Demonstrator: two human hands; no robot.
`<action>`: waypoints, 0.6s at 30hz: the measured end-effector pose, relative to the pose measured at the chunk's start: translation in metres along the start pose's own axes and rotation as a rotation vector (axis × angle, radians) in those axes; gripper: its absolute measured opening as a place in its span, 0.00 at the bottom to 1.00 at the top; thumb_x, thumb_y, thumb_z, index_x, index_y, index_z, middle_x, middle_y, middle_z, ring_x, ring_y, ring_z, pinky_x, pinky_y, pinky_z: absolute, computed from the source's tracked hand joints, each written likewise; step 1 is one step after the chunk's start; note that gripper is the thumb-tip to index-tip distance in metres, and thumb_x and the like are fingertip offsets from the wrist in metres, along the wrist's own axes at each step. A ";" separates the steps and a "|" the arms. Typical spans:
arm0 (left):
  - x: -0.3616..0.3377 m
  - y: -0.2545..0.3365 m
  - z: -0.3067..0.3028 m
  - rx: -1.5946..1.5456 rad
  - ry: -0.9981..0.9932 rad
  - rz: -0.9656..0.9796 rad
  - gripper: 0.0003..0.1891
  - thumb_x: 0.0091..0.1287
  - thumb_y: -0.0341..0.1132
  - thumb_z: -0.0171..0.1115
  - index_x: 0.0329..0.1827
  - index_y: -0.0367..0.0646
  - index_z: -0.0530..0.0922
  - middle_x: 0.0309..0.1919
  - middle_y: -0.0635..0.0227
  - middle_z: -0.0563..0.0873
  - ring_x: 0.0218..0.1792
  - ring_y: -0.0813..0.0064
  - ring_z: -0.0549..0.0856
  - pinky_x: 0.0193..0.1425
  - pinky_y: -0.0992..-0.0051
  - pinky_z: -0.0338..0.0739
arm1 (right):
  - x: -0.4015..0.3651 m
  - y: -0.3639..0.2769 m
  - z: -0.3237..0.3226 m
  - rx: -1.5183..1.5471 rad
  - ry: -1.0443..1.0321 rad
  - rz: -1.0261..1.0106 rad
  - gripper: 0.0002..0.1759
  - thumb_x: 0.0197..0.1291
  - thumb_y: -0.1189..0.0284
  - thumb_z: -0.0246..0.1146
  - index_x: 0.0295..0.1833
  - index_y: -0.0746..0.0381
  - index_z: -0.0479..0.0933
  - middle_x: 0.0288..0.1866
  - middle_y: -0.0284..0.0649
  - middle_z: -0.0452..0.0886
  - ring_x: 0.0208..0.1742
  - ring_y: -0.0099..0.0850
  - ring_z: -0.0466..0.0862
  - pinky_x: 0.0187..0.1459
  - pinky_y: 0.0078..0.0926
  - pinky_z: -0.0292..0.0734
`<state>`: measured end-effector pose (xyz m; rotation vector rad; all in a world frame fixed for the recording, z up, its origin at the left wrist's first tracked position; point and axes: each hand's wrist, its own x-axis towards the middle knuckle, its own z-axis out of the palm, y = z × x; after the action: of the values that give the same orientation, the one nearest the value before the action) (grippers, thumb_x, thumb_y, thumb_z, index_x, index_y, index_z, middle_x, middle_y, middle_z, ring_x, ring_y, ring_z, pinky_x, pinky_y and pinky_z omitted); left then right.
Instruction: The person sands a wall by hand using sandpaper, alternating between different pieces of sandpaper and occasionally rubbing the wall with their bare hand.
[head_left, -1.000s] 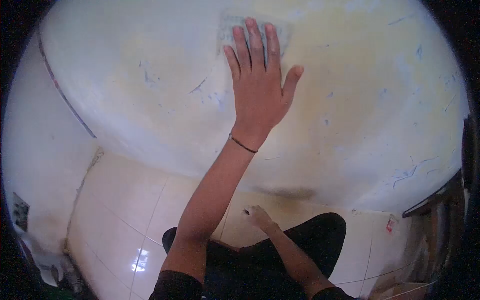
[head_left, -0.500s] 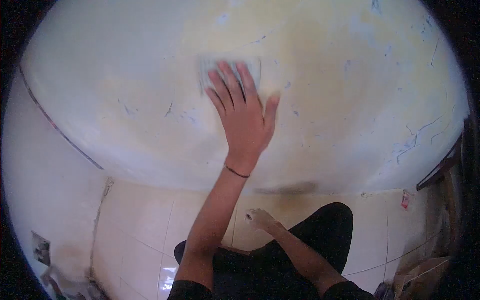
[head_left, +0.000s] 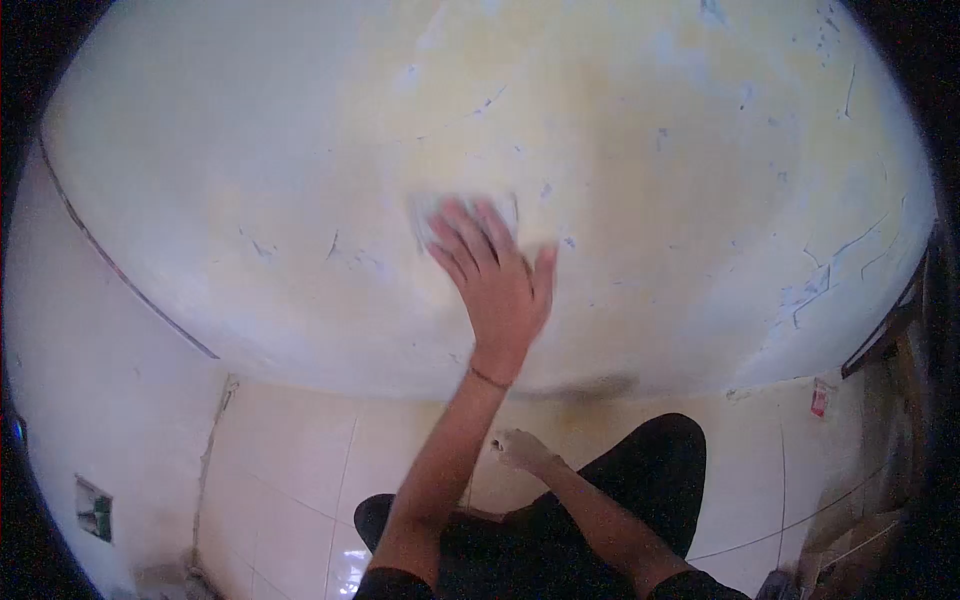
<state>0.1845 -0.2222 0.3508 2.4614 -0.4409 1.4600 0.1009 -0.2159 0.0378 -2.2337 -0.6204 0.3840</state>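
Observation:
My left hand (head_left: 495,270) lies flat with its fingers spread, back of the hand facing me, over a pale grayish sheet or pad (head_left: 424,208) against the worn cream wall (head_left: 640,200). The sheet's edges show around the fingertips, blurred by motion. A thin dark band circles the left wrist. Lower down, in front of my dark-clothed lap, my right hand (head_left: 523,450) is closed into a loose fist that looks whitish. A small dark spot shows at the curled fingers, and what they hold, if anything, is hidden.
Pale floor tiles (head_left: 290,450) meet the wall's foot, where a dark smudge (head_left: 590,387) shows. A wall opening or socket box (head_left: 94,508) is at the lower left. A small red and white item (head_left: 819,398) and brownish objects (head_left: 860,550) are at the right.
My left hand and the sheet have moved down the wall and slightly right. The view has shifted a little. My right hand remains closed in nearly the same place.

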 end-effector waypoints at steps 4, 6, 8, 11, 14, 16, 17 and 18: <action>0.095 0.009 -0.037 0.080 0.131 0.102 0.40 0.70 0.52 0.47 0.75 0.31 0.46 0.74 0.37 0.43 0.74 0.38 0.41 0.73 0.42 0.35 | -0.001 0.005 0.005 0.028 0.031 -0.008 0.13 0.59 0.65 0.55 0.41 0.64 0.75 0.38 0.53 0.81 0.41 0.51 0.82 0.43 0.48 0.74; 0.098 0.011 -0.039 0.097 0.120 0.120 0.41 0.70 0.52 0.47 0.75 0.31 0.46 0.74 0.37 0.43 0.74 0.38 0.42 0.73 0.42 0.36 | -0.001 0.003 0.000 0.028 0.002 0.006 0.12 0.59 0.66 0.55 0.41 0.64 0.75 0.38 0.53 0.81 0.41 0.51 0.82 0.43 0.48 0.75; 0.069 0.012 -0.032 0.096 0.057 0.117 0.41 0.70 0.52 0.47 0.74 0.31 0.46 0.74 0.37 0.44 0.74 0.37 0.42 0.73 0.42 0.37 | -0.001 0.000 -0.002 0.006 -0.020 0.020 0.12 0.58 0.66 0.55 0.41 0.64 0.75 0.38 0.53 0.81 0.42 0.51 0.82 0.44 0.48 0.75; -0.013 0.008 0.002 0.073 -0.076 0.082 0.41 0.70 0.52 0.47 0.74 0.30 0.46 0.73 0.35 0.43 0.74 0.34 0.41 0.73 0.40 0.36 | -0.005 -0.004 -0.005 -0.030 -0.046 0.064 0.15 0.55 0.65 0.57 0.44 0.63 0.77 0.42 0.53 0.82 0.45 0.52 0.82 0.47 0.48 0.77; -0.047 0.009 0.012 0.044 -0.139 0.074 0.41 0.70 0.52 0.47 0.74 0.30 0.45 0.73 0.34 0.41 0.73 0.33 0.40 0.73 0.40 0.35 | -0.009 -0.001 -0.006 -0.151 -0.029 -0.091 0.16 0.56 0.64 0.57 0.44 0.62 0.78 0.42 0.54 0.82 0.44 0.52 0.82 0.47 0.48 0.76; -0.041 0.008 0.014 0.041 -0.104 0.063 0.41 0.70 0.52 0.47 0.74 0.30 0.44 0.73 0.34 0.41 0.73 0.33 0.39 0.72 0.40 0.35 | -0.003 0.000 -0.002 -0.085 -0.035 -0.040 0.16 0.55 0.64 0.57 0.45 0.62 0.78 0.42 0.53 0.83 0.44 0.52 0.82 0.47 0.48 0.76; -0.015 0.012 0.005 0.043 -0.065 0.054 0.41 0.70 0.52 0.47 0.74 0.30 0.44 0.73 0.34 0.40 0.73 0.33 0.39 0.72 0.40 0.35 | 0.000 0.002 0.003 -0.049 -0.043 -0.014 0.16 0.55 0.64 0.57 0.45 0.62 0.78 0.42 0.53 0.83 0.44 0.51 0.82 0.48 0.48 0.76; 0.012 0.014 -0.005 0.048 -0.030 0.043 0.41 0.70 0.52 0.47 0.74 0.30 0.44 0.73 0.34 0.40 0.73 0.33 0.39 0.72 0.40 0.36 | 0.001 0.005 0.008 -0.021 -0.047 0.002 0.16 0.56 0.64 0.57 0.44 0.63 0.77 0.42 0.53 0.82 0.44 0.52 0.82 0.47 0.48 0.75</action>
<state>0.1806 -0.2352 0.3650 2.5293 -0.4729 1.4684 0.0998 -0.2129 0.0286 -2.2507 -0.6498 0.4341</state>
